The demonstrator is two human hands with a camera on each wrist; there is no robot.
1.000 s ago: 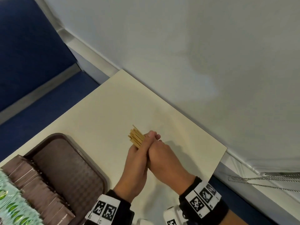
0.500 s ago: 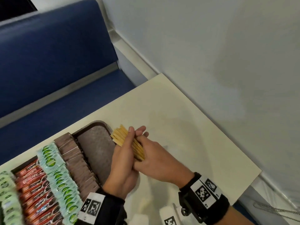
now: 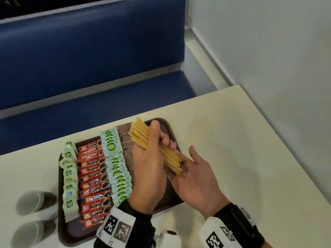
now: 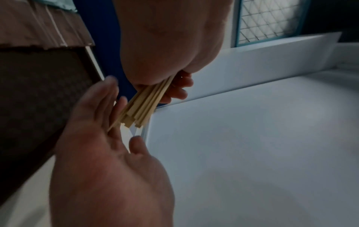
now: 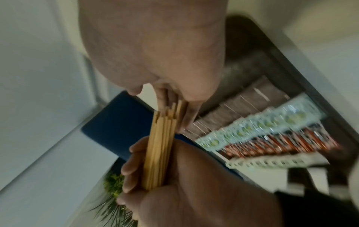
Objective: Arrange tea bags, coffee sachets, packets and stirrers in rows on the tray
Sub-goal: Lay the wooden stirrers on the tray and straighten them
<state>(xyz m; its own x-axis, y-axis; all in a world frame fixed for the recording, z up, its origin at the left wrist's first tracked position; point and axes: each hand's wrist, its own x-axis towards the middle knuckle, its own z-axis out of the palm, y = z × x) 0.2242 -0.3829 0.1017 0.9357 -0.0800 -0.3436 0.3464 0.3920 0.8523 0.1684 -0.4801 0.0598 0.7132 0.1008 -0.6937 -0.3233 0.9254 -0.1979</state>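
Observation:
My left hand (image 3: 161,136) grips a bundle of several wooden stirrers (image 3: 141,135) above the right end of the dark brown tray (image 3: 170,126). My right hand (image 3: 187,167) lies open, palm up, its straight fingers against the near ends of the stirrers (image 4: 139,110). In the right wrist view the bundle (image 5: 159,153) runs from my left fist up to my right fingertips (image 5: 165,98). On the tray lie rows of pale tea bags (image 3: 69,178), red coffee sachets (image 3: 93,178), green packets (image 3: 118,174) and brown packets (image 3: 125,140).
Two paper cups (image 3: 34,203) (image 3: 30,235) stand on the cream table (image 3: 241,149) left of the tray. A blue bench (image 3: 89,59) runs behind the table's far edge. A white wall (image 3: 268,51) closes off the right side.
Both hands have carried the stirrers left from the bare table to above the tray. My right hand has let go of the bundle and opened flat at its near end.

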